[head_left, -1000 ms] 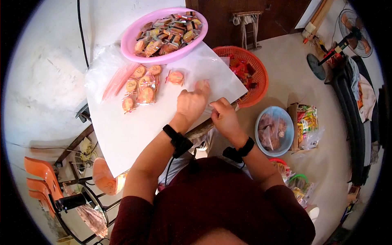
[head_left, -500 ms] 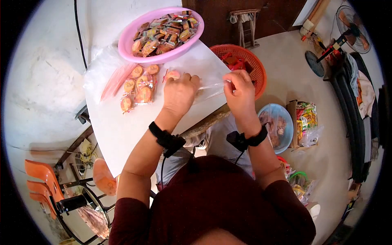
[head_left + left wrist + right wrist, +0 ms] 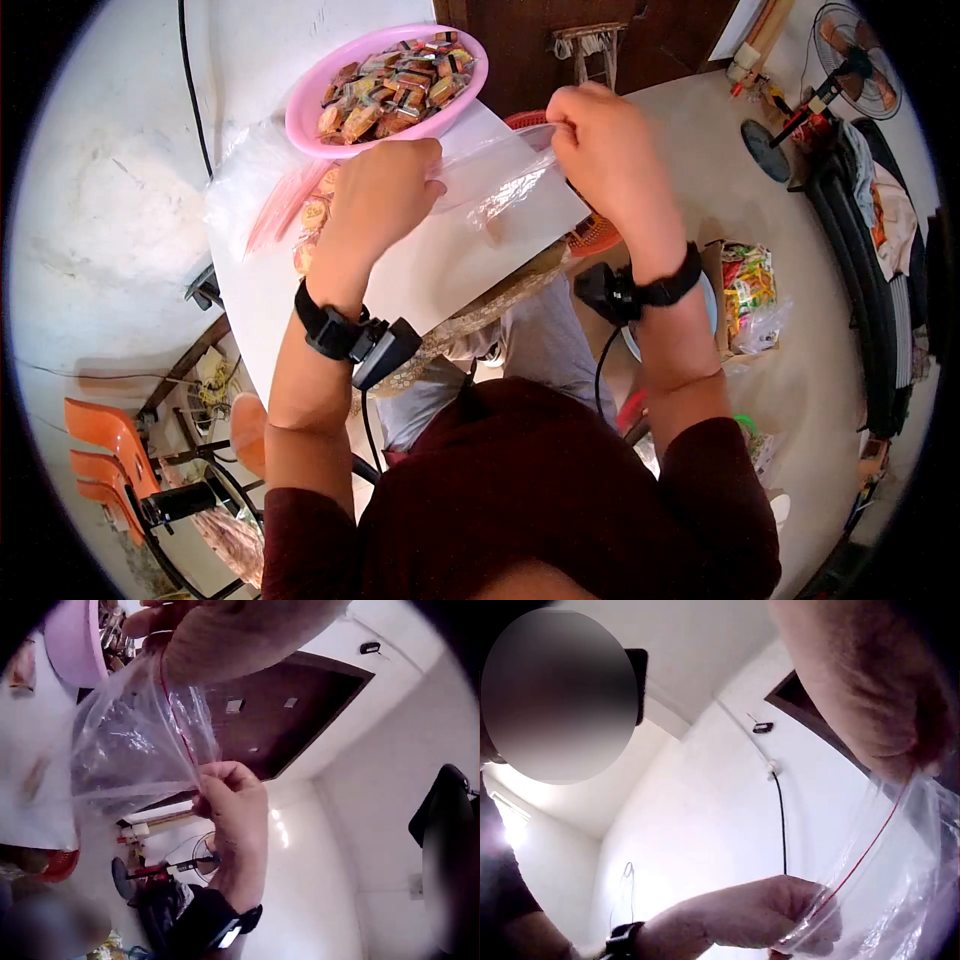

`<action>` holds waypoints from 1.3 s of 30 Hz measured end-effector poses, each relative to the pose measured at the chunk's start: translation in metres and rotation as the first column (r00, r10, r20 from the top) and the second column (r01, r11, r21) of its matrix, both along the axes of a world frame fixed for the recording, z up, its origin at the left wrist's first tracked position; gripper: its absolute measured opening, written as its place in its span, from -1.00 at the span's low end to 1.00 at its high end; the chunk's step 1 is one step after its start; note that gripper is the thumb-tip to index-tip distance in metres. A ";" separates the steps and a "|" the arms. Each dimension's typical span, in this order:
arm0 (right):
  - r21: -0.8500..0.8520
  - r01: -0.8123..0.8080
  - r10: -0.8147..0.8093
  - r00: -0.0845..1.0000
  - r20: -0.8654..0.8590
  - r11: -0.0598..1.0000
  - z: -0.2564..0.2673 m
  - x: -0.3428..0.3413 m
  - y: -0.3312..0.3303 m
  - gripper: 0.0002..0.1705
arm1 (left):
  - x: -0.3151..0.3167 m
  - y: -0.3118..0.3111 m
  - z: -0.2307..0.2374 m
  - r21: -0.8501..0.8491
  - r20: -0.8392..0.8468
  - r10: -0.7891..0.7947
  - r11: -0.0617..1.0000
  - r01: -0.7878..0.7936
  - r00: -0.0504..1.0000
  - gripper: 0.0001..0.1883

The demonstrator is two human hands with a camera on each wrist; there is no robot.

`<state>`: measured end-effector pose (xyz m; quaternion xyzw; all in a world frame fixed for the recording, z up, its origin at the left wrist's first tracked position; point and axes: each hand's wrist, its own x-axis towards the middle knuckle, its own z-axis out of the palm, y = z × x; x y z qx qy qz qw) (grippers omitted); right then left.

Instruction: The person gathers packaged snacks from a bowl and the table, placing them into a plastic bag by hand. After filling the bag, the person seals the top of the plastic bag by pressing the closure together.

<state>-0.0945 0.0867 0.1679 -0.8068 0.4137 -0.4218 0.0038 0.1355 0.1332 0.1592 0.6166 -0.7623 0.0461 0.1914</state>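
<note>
A clear plastic bag (image 3: 495, 180) is stretched between both hands above the white table (image 3: 420, 290). My left hand (image 3: 385, 195) pinches one side of its mouth and my right hand (image 3: 608, 150) the other. In the left wrist view the bag (image 3: 127, 750) shows a red line along its mouth, with the right hand (image 3: 232, 810) gripping one corner. The right wrist view shows the left hand (image 3: 757, 919) holding the bag's edge. Wrapped round cakes (image 3: 314, 212) lie beside the left hand, partly covered by it.
A pink basin (image 3: 300, 125) of wrapped cakes stands at the table's back. Pink-edged plastic bags (image 3: 275, 215) lie on the left. Beyond the table's right edge are a red basket (image 3: 597, 238), a blue basin (image 3: 630, 343) and a box of colourful packets (image 3: 748, 290).
Both hands have risen and moved apart, the left hand leftward and the right hand up and to the right. The bag, narrow between them before, is now spread wide.
</note>
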 end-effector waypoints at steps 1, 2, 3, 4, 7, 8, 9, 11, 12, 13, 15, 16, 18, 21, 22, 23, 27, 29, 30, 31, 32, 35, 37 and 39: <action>-0.007 0.014 -0.014 0.999 -0.036 1.000 -0.006 -0.002 -0.012 -0.91 | 0.000 -0.004 0.003 0.011 0.002 0.032 0.999 -0.032 0.999 -0.82; -0.020 0.027 -0.029 0.997 -0.070 0.999 -0.008 -0.002 -0.019 -0.90 | 0.001 -0.007 0.008 0.016 0.006 0.064 0.998 -0.064 0.998 -0.83; -0.087 0.034 -0.033 0.999 0.010 0.996 0.000 -0.002 -0.019 -0.89 | 0.000 -0.009 0.012 -0.068 -0.088 0.078 0.994 -0.084 0.993 -0.83; -0.147 0.045 -0.032 0.996 0.089 0.988 0.010 -0.002 -0.015 -0.88 | -0.002 -0.010 0.015 -0.144 -0.182 0.082 0.983 -0.109 0.980 -0.83; -0.310 0.063 -0.012 0.987 0.162 0.949 0.017 -0.001 -0.002 -0.83 | -0.004 -0.009 0.010 -0.320 -0.333 0.001 0.940 -0.114 0.943 -0.82; -0.365 0.061 -0.002 0.987 0.161 0.929 0.015 -0.001 0.005 -0.81 | -0.002 -0.009 0.006 -0.375 -0.358 -0.040 0.921 -0.104 0.933 -0.82; -0.366 0.035 0.020 0.989 0.146 0.930 0.007 0.000 0.016 -0.79 | 0.002 -0.008 -0.003 -0.335 -0.340 -0.027 0.937 -0.094 0.940 -0.81; -0.204 -0.033 0.056 0.993 0.106 0.978 -0.028 0.006 0.036 -0.79 | 0.017 -0.006 -0.029 -0.253 -0.305 -0.001 0.964 -0.080 0.952 -0.80; -0.075 -0.104 0.111 0.989 0.096 0.992 -0.049 0.008 0.041 -0.81 | 0.026 -0.008 -0.041 -0.131 -0.363 -0.070 0.991 0.023 0.929 -0.78; -0.015 -0.143 0.144 0.987 0.074 0.990 -0.077 0.008 0.043 -0.84 | 0.036 -0.009 -0.052 -0.013 -0.427 -0.129 0.990 0.137 0.895 -0.76; 0.240 -0.128 0.120 0.992 0.045 0.962 -0.117 0.010 0.053 -0.87 | 0.049 -0.015 -0.079 0.147 -0.714 -0.078 0.955 0.258 0.696 -0.67; 0.252 -0.130 0.122 0.991 0.048 0.959 -0.127 0.010 0.058 -0.88 | 0.052 -0.019 -0.089 0.143 -0.732 -0.019 0.973 0.181 0.681 -0.67; 0.274 -0.129 0.119 0.992 0.052 0.953 -0.139 0.009 0.066 -0.89 | 0.055 -0.029 -0.112 0.139 -0.767 0.088 0.990 0.030 0.635 -0.67; 0.306 -0.134 0.120 0.991 0.065 0.943 -0.135 0.007 0.073 -0.91 | 0.064 -0.055 -0.164 -0.138 -0.178 -0.092 0.988 0.068 0.980 -0.72; 0.307 -0.129 0.115 0.991 0.065 0.943 -0.134 0.006 0.074 -0.91 | 0.060 -0.057 -0.165 -0.160 -0.036 -0.087 0.984 0.080 0.996 -0.74; 0.309 -0.126 0.111 0.992 0.066 0.943 -0.133 0.005 0.076 -0.92 | 0.053 -0.057 -0.167 -0.079 -0.029 -0.038 0.996 0.035 0.999 -0.76; 0.308 -0.142 0.111 0.987 0.114 0.941 -0.127 0.003 0.079 -0.93 | 0.054 -0.066 -0.171 0.189 0.067 0.042 0.980 -0.054 0.997 -0.81; 0.321 -0.135 0.095 0.986 0.135 0.937 -0.125 0.004 0.079 -0.92 | 0.048 -0.050 -0.145 0.267 0.001 0.103 0.959 -0.099 0.995 -0.78; 0.329 -0.132 0.087 0.985 0.146 0.935 -0.123 0.004 0.078 -0.91 | 0.045 -0.041 -0.136 0.307 -0.029 0.135 0.944 -0.119 0.990 -0.77; 0.318 -0.136 0.090 0.984 0.155 0.938 -0.122 0.005 0.077 -0.91 | 0.050 -0.035 -0.136 0.221 -0.035 0.076 0.973 -0.067 0.996 -0.75; 0.308 -0.139 0.091 0.982 0.165 0.941 -0.121 0.006 0.077 -0.90 | 0.059 -0.027 -0.137 0.134 -0.035 0.016 0.991 -0.011 0.999 -0.72; 0.276 -0.148 0.095 0.976 0.198 0.950 -0.120 0.009 0.076 -0.90 | 0.071 -0.007 -0.120 0.029 -0.081 0.122 0.992 -0.120 0.989 -0.67; 0.267 -0.156 0.096 0.970 0.223 0.951 -0.119 0.011 0.076 -0.91 | 0.067 0.015 -0.093 -0.055 -0.198 0.172 0.981 -0.186 0.965 -0.63; 0.271 -0.166 0.098 0.964 0.248 0.948 -0.117 0.013 0.076 -0.91 | 0.052 0.051 -0.064 -0.214 -0.370 0.086 0.961 -0.175 0.925 -0.59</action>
